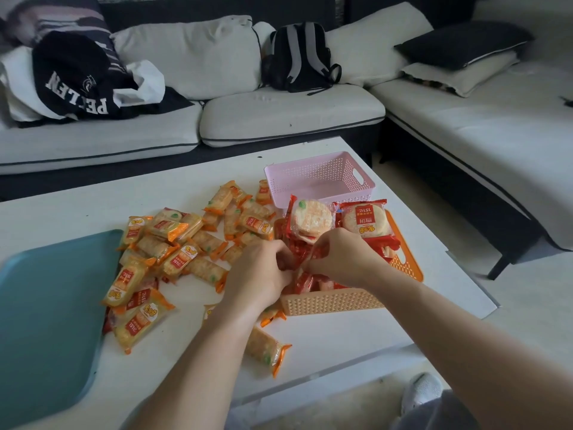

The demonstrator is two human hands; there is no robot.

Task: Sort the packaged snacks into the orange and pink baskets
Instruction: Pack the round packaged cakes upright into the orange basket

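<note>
While both hands meet over the orange basket (335, 301), the left hand (263, 271) and right hand (338, 256) curl their fingers into the red-wrapped snacks (305, 282) heaped inside it; whether either pinches a packet I cannot tell. Left of the orange basket sprawl the yellow-wrapped snacks (173, 243), long crinkled packets. Behind it stands the pink basket (319, 178), latticed.

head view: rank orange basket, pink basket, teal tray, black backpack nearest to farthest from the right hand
From the right hand:
1. Orange basket, directly under the hand.
2. Pink basket, just beyond, empty.
3. Teal tray, far left on the table.
4. Black backpack, on the sofa behind.
</note>
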